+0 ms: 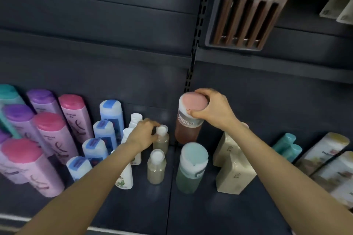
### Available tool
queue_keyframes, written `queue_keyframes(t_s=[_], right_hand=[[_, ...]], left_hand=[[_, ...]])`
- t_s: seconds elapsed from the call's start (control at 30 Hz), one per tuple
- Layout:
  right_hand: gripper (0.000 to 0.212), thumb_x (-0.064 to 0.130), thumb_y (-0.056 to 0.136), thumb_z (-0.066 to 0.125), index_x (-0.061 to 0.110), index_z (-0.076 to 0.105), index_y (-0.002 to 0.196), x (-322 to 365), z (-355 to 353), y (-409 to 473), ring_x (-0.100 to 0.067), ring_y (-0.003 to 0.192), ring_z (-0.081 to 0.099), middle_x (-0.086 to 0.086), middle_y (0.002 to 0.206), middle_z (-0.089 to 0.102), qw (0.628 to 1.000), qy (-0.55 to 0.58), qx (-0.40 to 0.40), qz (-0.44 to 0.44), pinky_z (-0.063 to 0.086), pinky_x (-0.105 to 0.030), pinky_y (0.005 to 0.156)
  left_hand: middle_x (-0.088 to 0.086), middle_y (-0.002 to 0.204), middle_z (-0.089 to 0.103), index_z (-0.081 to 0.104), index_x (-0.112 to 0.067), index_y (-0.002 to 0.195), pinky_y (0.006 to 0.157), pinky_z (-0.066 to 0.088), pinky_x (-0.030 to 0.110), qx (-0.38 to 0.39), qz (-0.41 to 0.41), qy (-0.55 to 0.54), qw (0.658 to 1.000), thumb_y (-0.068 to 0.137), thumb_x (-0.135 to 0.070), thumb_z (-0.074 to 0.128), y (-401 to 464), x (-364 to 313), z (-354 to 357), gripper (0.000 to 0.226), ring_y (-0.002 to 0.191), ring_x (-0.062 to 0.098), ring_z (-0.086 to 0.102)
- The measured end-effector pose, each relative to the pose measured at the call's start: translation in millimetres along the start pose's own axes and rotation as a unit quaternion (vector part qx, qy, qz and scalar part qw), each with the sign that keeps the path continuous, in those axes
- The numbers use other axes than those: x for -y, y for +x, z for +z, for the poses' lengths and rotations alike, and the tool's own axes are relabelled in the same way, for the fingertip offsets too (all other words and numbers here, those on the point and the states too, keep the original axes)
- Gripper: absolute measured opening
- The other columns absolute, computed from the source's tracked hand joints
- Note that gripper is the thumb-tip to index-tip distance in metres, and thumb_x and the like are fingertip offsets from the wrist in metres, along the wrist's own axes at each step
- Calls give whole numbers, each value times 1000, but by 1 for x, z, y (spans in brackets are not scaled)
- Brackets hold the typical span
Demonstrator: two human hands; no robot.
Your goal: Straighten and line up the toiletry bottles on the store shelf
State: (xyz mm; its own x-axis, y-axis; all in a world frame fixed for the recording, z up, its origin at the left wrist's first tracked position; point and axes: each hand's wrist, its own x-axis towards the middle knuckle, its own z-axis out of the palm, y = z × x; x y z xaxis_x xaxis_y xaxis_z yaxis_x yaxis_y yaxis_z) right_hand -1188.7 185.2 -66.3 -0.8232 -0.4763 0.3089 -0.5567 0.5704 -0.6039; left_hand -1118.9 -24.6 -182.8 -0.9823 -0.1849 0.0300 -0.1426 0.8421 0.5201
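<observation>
Dark shelf (191, 206); right hand (214, 109) atop pink-capped bottle (188, 120), left hand (144, 132) pinching small bottle (162, 140).

Single head view, looking steeply down, close over dark shelf (122, 206), facing back panel (95, 25).

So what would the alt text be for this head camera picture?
A person's right hand grips the pink cap of a tall amber bottle on a dark store shelf, while the left hand pinches a small white-capped bottle. Pink, purple and blue shampoo bottles stand in rows at left.
</observation>
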Motion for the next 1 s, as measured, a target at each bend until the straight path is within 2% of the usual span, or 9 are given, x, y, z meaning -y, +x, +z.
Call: queue_keyframes(t_s=[0.07, 0.17, 0.27, 0.47, 0.73, 0.83, 1.0], right_hand=[[66, 29, 65, 82, 16, 56, 125, -12, 11, 2, -16, 109, 52, -1, 121, 57, 999, -23, 35, 8, 41, -23, 88], [68, 31, 64, 82, 15, 56, 125, -30, 27, 4, -17, 109, 53, -1, 120, 58, 994, -47, 91, 32, 45, -26, 90], [67, 34, 63, 82, 13, 57, 122, -47, 40, 4, -16, 107, 55, 0, 117, 59, 987, -70, 137, 50, 46, -27, 90], [70, 36, 63, 82, 13, 57, 124, -65, 52, 4, -19, 112, 53, -1, 119, 59, 977, -93, 175, 78, 46, -33, 95], [67, 30, 66, 82, 13, 55, 125, -70, 57, 2, -19, 111, 52, -2, 119, 55, 977, -73, 181, 87, 40, -25, 91], [70, 28, 72, 79, 14, 47, 133, -69, 56, 2, -20, 120, 46, -4, 129, 49, 972, -74, 207, 88, 35, -26, 96], [79, 24, 81, 70, 15, 29, 147, -65, 59, 1, -27, 133, 26, -9, 140, 29, 956, -136, 249, 81, 25, -31, 109]], left_hand=[[11, 125, 55, 57, -16, 128, 94, 43, 29, 10, 3, 15, 1000, 86, -16, 63, 0, 4, 7, 42, 110, 25, 54], [6, 148, 35, 43, -18, 140, 106, 35, 33, 29, 31, 41, 998, 92, -12, 54, 1, 3, 16, 49, 130, 24, 40], [0, 154, 25, 37, -24, 143, 110, 32, 37, 56, 46, 79, 994, 95, -13, 46, 5, 6, 22, 49, 137, 22, 31], [3, 151, 31, 44, -26, 139, 109, 32, 39, 75, 38, 96, 992, 96, -7, 39, 8, 12, 27, 47, 135, 24, 34], [0, 150, 33, 46, -28, 137, 107, 34, 39, 52, 30, 90, 994, 95, -8, 40, 5, 13, 31, 46, 134, 22, 35], [-1, 148, 35, 47, -29, 135, 105, 36, 39, 37, 24, 104, 994, 97, -11, 39, 5, 9, 30, 44, 133, 21, 37], [0, 146, 37, 47, -28, 136, 102, 37, 36, 36, 23, 111, 993, 97, -13, 39, 4, 6, 28, 42, 130, 20, 39]])
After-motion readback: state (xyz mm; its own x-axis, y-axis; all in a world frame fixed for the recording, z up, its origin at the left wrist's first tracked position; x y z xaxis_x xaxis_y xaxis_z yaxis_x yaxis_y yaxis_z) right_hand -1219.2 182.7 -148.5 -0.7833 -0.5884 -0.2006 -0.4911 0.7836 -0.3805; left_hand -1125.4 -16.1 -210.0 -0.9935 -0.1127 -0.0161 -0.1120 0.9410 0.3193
